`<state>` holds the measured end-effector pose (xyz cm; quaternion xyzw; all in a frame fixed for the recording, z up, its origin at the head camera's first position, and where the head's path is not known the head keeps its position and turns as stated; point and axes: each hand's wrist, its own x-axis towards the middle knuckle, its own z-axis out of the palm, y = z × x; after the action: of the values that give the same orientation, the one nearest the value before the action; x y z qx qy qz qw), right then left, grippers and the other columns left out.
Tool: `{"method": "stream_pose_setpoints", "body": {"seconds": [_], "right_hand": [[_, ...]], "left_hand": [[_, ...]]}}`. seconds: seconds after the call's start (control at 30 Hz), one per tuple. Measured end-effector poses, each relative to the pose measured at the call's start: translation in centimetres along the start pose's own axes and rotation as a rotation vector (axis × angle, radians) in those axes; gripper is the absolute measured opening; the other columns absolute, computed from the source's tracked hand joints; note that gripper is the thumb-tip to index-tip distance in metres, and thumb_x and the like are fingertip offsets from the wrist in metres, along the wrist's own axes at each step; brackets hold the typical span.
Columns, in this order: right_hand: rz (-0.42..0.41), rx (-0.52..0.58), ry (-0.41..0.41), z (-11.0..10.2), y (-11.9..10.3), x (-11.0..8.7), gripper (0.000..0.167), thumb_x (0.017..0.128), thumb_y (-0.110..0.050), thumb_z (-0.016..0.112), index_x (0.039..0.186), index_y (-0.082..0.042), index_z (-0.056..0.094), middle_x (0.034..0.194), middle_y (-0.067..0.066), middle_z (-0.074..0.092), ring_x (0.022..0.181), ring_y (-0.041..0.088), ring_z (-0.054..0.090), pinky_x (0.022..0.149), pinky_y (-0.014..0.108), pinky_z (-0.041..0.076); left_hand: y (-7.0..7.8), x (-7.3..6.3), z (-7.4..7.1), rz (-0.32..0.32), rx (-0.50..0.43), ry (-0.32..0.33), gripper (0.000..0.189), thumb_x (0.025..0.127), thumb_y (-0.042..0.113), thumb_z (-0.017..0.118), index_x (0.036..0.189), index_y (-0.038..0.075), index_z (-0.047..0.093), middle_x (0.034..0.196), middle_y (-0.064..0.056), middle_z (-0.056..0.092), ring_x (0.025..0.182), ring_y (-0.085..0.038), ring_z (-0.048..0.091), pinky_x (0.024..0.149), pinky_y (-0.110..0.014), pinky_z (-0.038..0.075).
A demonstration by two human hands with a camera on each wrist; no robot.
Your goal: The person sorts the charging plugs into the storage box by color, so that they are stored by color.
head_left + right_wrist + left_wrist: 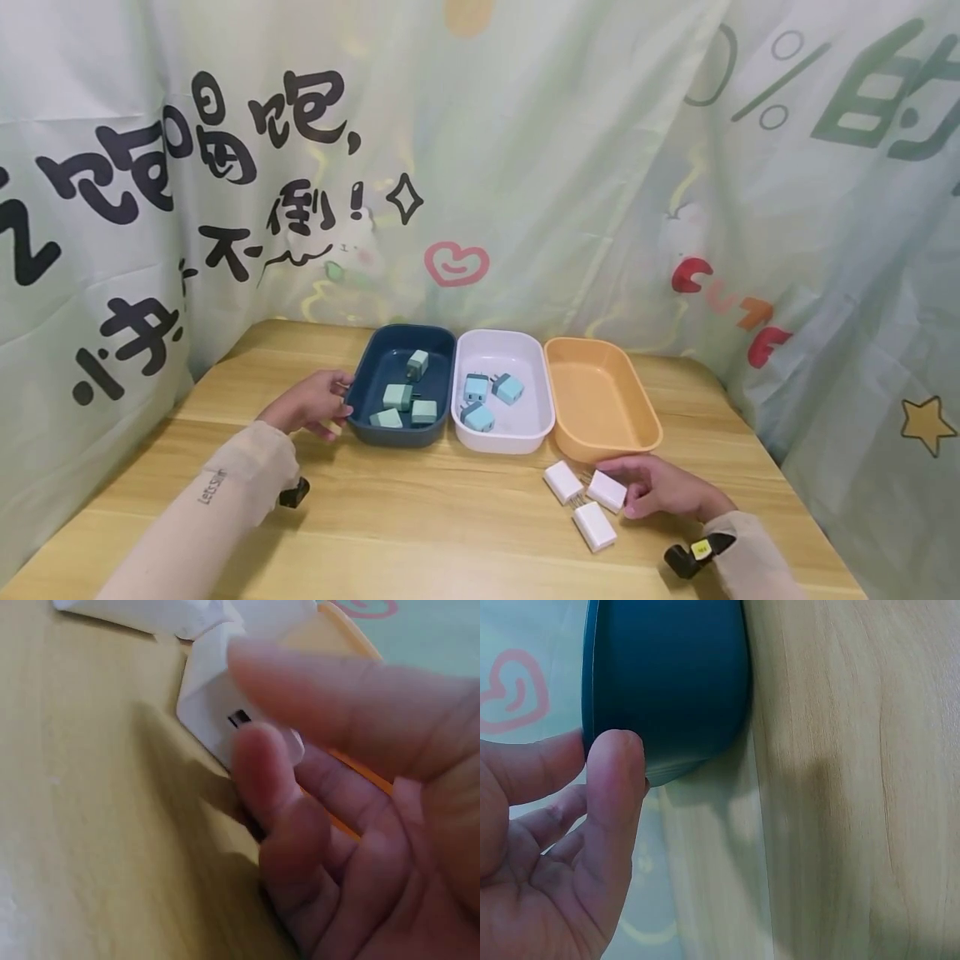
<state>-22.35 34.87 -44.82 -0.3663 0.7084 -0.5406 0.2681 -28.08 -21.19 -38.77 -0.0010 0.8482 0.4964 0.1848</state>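
My left hand [311, 404] pinches the rim of a dark blue tray [675, 682] between thumb and fingers at its left side. Inside that tray lie several mint green plug chargers [397, 397]. On the right, my right hand [663, 487] reaches a white plug charger [609, 492] at the front of the table. Its thumb and index finger are spread around the charger's port end, fingertips right at it, as the right wrist view shows. Two more white chargers, one farther left [562, 482] and one nearer [594, 527], lie beside it with prongs facing inward.
A white tray [502, 443] with three light blue chargers [507, 388] stands in the middle of the row. An orange tray [600, 392] stands at its right, just behind the white chargers. Printed curtains [525, 167] surround the wooden table [360, 517].
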Motion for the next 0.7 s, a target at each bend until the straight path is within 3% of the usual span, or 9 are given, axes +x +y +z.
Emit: {"method": "stream_pose_setpoints", "body": {"seconds": [0.27, 0.5, 0.7], "right_hand": [[0.049, -0.123, 0.036, 0.3, -0.6, 0.5, 0.065, 0.078, 0.002, 0.075, 0.132, 0.017, 0.042, 0.110, 0.011, 0.059, 0.072, 0.004, 0.055, 0.063, 0.019, 0.050], [0.088, -0.182, 0.031, 0.6, -1.0, 0.6, 0.053, 0.075, -0.004, 0.078, 0.120, 0.008, 0.055, 0.096, 0.005, 0.059, 0.072, 0.004, 0.053, 0.060, 0.018, 0.047], [0.104, -0.174, 0.036, 0.7, -1.2, 0.0, 0.048, 0.074, -0.003, 0.078, 0.116, 0.004, 0.055, 0.101, 0.006, 0.059, 0.074, 0.007, 0.056, 0.064, 0.022, 0.049]], "left_hand": [[0.0, 0.1, -0.1, -0.014, 0.013, 0.004, 0.060, 0.092, -0.008, 0.055, 0.146, -0.004, 0.029, 0.136, -0.032, 0.041, 0.086, -0.032, 0.061, 0.062, -0.043, 0.059], [-0.1, 0.2, -0.1, -0.009, 0.016, -0.002, 0.060, 0.093, -0.008, 0.055, 0.147, -0.005, 0.028, 0.137, -0.032, 0.040, 0.086, -0.032, 0.061, 0.061, -0.042, 0.059], [-0.1, 0.1, -0.1, -0.009, 0.017, -0.003, 0.060, 0.093, -0.007, 0.055, 0.147, -0.005, 0.028, 0.137, -0.032, 0.040, 0.086, -0.032, 0.061, 0.061, -0.042, 0.059]]}}
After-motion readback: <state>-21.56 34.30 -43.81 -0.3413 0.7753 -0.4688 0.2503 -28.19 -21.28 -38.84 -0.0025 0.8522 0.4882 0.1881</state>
